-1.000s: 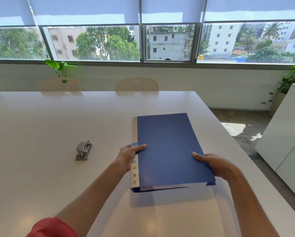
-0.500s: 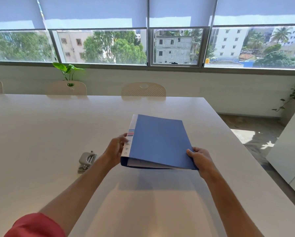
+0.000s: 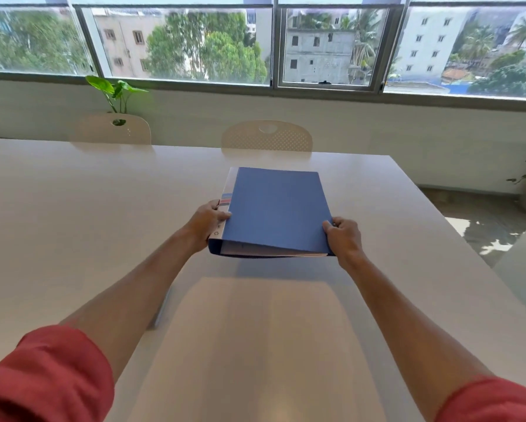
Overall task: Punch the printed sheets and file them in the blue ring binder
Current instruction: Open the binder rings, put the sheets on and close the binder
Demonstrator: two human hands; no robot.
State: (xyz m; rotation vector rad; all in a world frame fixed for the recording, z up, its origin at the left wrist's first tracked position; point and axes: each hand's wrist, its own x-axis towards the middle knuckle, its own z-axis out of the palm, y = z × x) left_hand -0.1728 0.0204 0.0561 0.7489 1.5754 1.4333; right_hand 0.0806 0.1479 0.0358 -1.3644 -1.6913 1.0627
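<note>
Both hands grip the binder (image 3: pixel 275 210) over the table (image 3: pixel 73 214) as I watch through the head camera: my left hand (image 3: pixel 205 222) is clamped on the white spine at its left side, my right hand (image 3: pixel 344 237) pinches the near right corner. Between them the closed binder runs lengthwise away from me toward the window (image 3: pixel 194 44), its cover up, its spine to the left and its near end tipped slightly upward.
</note>
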